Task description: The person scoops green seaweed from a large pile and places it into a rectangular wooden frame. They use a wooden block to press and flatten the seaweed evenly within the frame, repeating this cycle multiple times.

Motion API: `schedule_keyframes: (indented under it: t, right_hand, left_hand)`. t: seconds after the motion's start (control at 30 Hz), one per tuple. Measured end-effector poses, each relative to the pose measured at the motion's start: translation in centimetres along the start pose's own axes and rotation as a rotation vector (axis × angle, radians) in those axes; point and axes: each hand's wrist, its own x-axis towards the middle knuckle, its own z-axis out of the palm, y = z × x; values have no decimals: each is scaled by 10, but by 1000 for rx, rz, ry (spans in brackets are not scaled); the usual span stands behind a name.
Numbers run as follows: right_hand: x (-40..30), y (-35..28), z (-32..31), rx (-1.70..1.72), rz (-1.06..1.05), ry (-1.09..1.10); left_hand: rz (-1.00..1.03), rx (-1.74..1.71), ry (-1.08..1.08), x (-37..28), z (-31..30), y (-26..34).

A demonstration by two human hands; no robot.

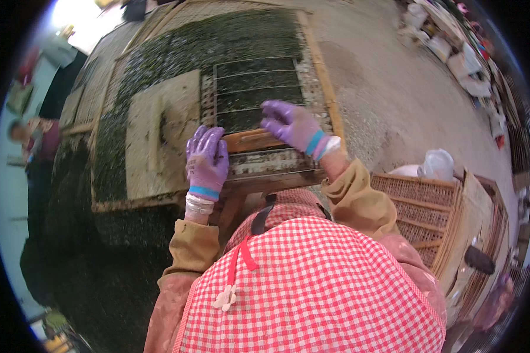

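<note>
My left hand, in a wet purple coated glove, lies over the near left edge of a metal-wire grid frame, its thumb beside the left end of an orange-brown wooden bar. My right hand, gloved alike and slightly blurred, hovers over or touches the bar's right end, fingers apart. Dark green shredded material fills the grid and covers the bamboo-edged panel under it. Left of the grid lies a flat board with a raised wooden handle.
A dark green heap lies at lower left. Another person is at far left. Woven bamboo racks and a translucent plastic container stand at my right. White sacks line the far right.
</note>
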Motion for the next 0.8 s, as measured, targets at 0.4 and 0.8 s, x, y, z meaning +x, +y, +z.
schedule_keyframes:
  t: [0.4, 0.8]
  right_hand:
    - [-154, 118, -66, 320, 974, 200]
    - [-155, 103, -56, 524, 870, 428]
  left_hand:
    - [153, 249, -325, 72, 137, 54]
    - [276, -1, -337, 85, 126, 74]
